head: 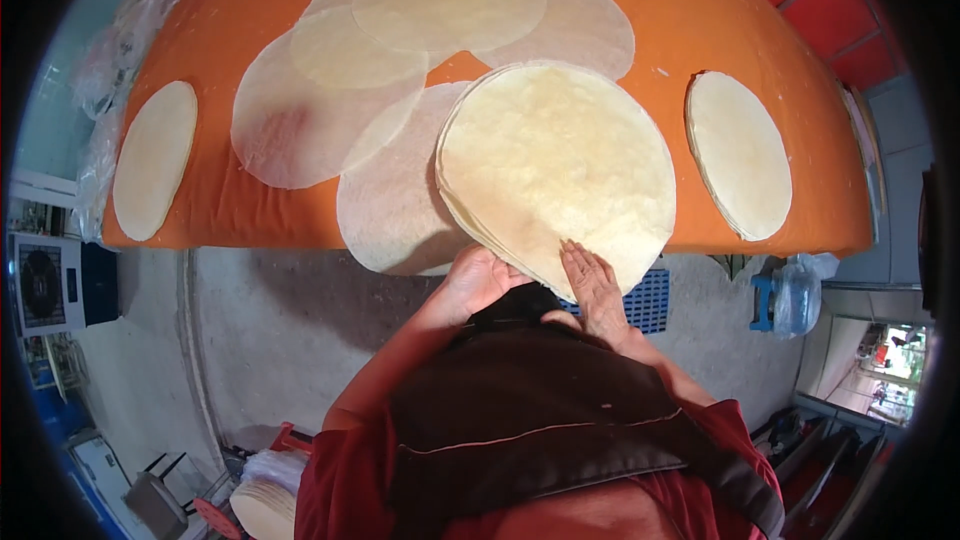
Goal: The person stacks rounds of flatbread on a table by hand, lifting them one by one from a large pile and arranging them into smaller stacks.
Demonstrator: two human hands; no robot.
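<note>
A stack of round, thin dough sheets overhangs the near edge of a table covered in orange cloth. My left hand is at the stack's lower left edge, its fingers partly hidden under the sheets. My right hand lies with its fingers flat on top of the stack's near edge, the thumb below. Beneath and beside the stack, a pale single sheet also hangs over the edge. Thin translucent sheets overlap in an arc further back.
Smaller round stacks lie at the table's left and right. Clear plastic wrapping runs along the left side. Below the table are a blue plastic crate and a wrapped water jug. More round sheets are stacked behind me at lower left.
</note>
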